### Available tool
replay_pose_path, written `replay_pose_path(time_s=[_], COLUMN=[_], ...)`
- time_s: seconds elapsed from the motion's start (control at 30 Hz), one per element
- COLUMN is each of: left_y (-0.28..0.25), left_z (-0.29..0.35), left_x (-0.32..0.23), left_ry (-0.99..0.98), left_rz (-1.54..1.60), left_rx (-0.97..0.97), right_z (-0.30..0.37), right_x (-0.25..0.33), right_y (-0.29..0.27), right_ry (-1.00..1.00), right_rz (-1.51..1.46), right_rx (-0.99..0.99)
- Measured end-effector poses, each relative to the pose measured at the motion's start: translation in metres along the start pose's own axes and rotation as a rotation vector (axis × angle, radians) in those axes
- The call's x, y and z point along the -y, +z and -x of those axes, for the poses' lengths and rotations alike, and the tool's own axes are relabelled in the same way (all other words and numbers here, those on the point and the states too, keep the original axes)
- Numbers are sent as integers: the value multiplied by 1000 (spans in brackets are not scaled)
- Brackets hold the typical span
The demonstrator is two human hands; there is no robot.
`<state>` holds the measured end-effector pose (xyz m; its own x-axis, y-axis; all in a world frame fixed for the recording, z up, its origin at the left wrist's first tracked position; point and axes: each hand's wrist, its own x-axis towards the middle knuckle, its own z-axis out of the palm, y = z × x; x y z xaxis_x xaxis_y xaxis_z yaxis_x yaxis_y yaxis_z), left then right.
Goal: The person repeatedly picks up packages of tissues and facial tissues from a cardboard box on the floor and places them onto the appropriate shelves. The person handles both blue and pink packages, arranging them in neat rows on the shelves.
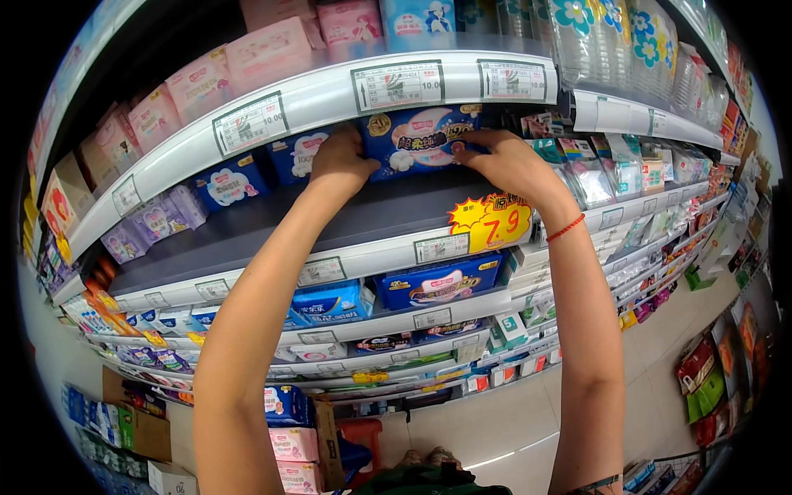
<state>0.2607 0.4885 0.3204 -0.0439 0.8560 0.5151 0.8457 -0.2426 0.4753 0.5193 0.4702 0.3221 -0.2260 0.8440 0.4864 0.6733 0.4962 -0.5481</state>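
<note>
A dark blue sanitary pad pack [417,144] with a cotton picture on its front stands on the dark shelf [355,210], held between my two hands. My left hand [342,157] grips its left end, with the fingertips partly hidden. At its right end, my right hand [505,161] has the thumb against the front and the fingers along the upper side. Close by my left hand is another blue pack [293,157], and a further blue pack [231,183] sits to its left. A red cord bracelet [566,228] circles my right wrist.
Above hangs a shelf edge [318,95] with price labels, pink packs [268,45] standing on it. A yellow price sign [491,223] juts from the shelf below my hands. Lower shelves hold more packs. Stacked packs [293,445] and a red stool-like object [360,433] stand on the floor.
</note>
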Motion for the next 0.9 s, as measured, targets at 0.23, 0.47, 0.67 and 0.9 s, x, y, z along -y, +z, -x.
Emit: replay_pose_path(time_s=[0.23, 0.47, 0.67, 0.9], left_y=[7, -11, -41, -86], left_z=[-8, 25, 75, 142], left_x=[7, -3, -28, -34], left_ry=[-46, 18, 138, 184], left_rz=[-57, 26, 216, 494], left_rx=[71, -19, -5, 87], right_z=[0, 26, 63, 103], right_x=[-1, 36, 79, 119], right_y=[3, -6, 2, 37], right_ry=[-5, -118, -246, -246], right_rz=[-16, 44, -106, -514], right_rx=[-12, -153, -209, -145])
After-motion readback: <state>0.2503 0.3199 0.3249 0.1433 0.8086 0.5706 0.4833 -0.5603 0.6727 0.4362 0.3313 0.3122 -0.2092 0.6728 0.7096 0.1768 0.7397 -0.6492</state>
